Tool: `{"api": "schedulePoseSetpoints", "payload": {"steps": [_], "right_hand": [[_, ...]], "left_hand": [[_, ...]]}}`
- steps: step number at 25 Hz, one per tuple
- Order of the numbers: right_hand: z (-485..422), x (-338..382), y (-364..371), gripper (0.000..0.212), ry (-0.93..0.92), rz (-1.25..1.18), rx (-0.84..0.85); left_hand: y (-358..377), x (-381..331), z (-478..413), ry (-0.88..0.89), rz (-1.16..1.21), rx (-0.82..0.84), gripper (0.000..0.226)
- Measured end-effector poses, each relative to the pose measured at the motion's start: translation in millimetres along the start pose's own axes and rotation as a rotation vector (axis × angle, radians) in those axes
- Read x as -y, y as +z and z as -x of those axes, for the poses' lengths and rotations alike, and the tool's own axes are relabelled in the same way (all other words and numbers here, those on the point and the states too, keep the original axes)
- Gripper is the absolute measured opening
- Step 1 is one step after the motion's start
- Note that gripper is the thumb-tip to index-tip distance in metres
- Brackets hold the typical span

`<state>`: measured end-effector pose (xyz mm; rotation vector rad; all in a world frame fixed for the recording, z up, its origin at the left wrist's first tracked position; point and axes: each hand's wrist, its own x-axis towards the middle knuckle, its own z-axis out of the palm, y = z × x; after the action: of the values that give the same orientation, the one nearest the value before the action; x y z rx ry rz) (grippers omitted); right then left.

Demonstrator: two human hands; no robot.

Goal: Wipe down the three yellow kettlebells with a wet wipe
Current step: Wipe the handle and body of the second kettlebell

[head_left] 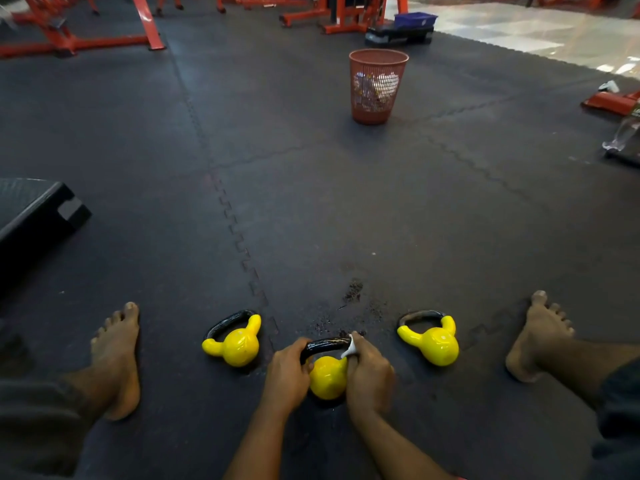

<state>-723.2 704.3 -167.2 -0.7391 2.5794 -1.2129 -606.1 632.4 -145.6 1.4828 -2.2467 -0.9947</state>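
Kettlebells, three of them yellow with black handles, sit in a row on the dark rubber floor mat (311, 202) near the person, between two bare feet. The middle kettlebell (327, 377) is the one being handled: the left hand (287, 374) curls round the left end of its handle, and the right hand (369, 374) grips the right end with a white wet wipe (349, 348) pinched against the metal. The left kettlebell (235, 344) and the right kettlebell (433, 342) lie tipped on the mat to either side, untouched, well apart from the hands. Farther off, right of centre, stands a red mesh wastebasket (377, 88) with pale rubbish inside. A black step platform (34, 213) lies at the left, and orange gym frames (86, 32) line the far edge.
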Motion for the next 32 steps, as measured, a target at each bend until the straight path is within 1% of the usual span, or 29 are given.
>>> {"api": "schedulePoseSetpoints", "payload": {"steps": [1, 2, 4, 5, 7, 9, 11, 13, 14, 16, 17, 18, 19, 21, 23, 25, 26, 28, 30, 32], "right_hand": [[-1.7, 2.1, 0.9, 0.026, 0.005, 0.009, -0.024], [-3.1, 2.9, 1.8, 0.023, -0.036, 0.032, -0.045], [-5.5, 2.3, 3.4, 0.018, -0.173, 0.047, -0.055], [-6.8, 0.7, 4.0, 0.019, -0.212, 0.026, -0.051], [-9.9, -2.4, 4.7, 0.027, -0.195, -0.059, -0.021], [-14.5, -2.9, 7.8, 0.034, -0.092, -0.124, 0.069], [-24.0, 0.5, 7.5, 0.032, -0.067, -0.125, 0.193], [-40.0, 7.1, 1.7, 0.028, -0.135, -0.071, 0.335], [-51.5, 10.0, -3.5, 0.027, -0.179, -0.012, 0.439], [-74.4, 12.7, -15.9, 0.026, -0.232, 0.087, 0.735], [-84.6, 11.4, -20.5, 0.026, -0.225, 0.096, 0.888], [-91.0, 7.7, -24.2, 0.027, -0.203, 0.073, 1.015], [-94.5, 3.6, -26.2, 0.03, -0.172, 0.034, 1.104], [-93.4, -4.7, -29.3, 0.037, -0.092, -0.079, 1.208], [-88.5, -10.4, -32.9, 0.042, -0.003, -0.179, 1.224], [-81.4, -14.4, -36.8, 0.041, 0.051, -0.267, 1.193], [-76.7, -14.7, -38.2, 0.04, 0.065, -0.297, 1.173], [-67.7, -15.5, -38.1, 0.036, 0.082, -0.341, 1.119], [-60.1, -16.4, -35.4, 0.034, 0.107, -0.402, 1.051], [-53.2, -14.4, -34.2, 0.035, 0.112, -0.45, 0.962]], "left_hand": [[-0.2, 0.7, -0.1, -0.005, 0.01, -0.001, 0.029], [-0.2, 1.5, 0.1, -0.011, 0.019, 0.004, 0.03], [-0.6, 2.2, 0.5, -0.022, 0.031, 0.006, 0.032], [-0.8, 2.8, 0.4, -0.024, 0.031, 0.004, 0.033], [-0.5, 3.8, -0.2, -0.027, 0.032, 0.001, 0.034], [-0.4, 3.9, -1.6, -0.043, 0.042, 0.008, 0.035], [-0.4, 1.7, -2.6, -0.056, 0.053, 0.019, 0.037], [-1.9, 1.7, -3.6, -0.071, 0.06, 0.02, 0.037], [-3.0, 2.8, -4.2, -0.078, 0.063, 0.02, 0.037], [-4.9, 6.8, -4.3, -0.086, 0.066, 0.023, 0.037], [-5.4, 9.2, -5.2, -0.087, 0.067, 0.03, 0.037], [-5.4, 10.3, -5.3, -0.089, 0.069, 0.041, 0.038], [-5.9, 10.1, -4.9, -0.086, 0.071, 0.054, 0.04], [-3.8, 9.2, -3.1, -0.061, 0.069, 0.046, 0.044], [1.3, 6.9, -1.0, -0.067, 0.04, -0.05, 0.04], [2.9, 1.6, 3.6, -0.165, 0.031, -0.194, 0.022], [2.6, -1.6, 5.0, -0.206, 0.042, -0.239, 0.015], [1.3, -9.8, 5.1, -0.236, 0.071, -0.247, 0.013], [-0.8, -17.2, 2.0, -0.227, 0.083, -0.201, 0.026], [-2.4, -22.3, -2.3, -0.231, 0.092, -0.147, 0.027]]}}
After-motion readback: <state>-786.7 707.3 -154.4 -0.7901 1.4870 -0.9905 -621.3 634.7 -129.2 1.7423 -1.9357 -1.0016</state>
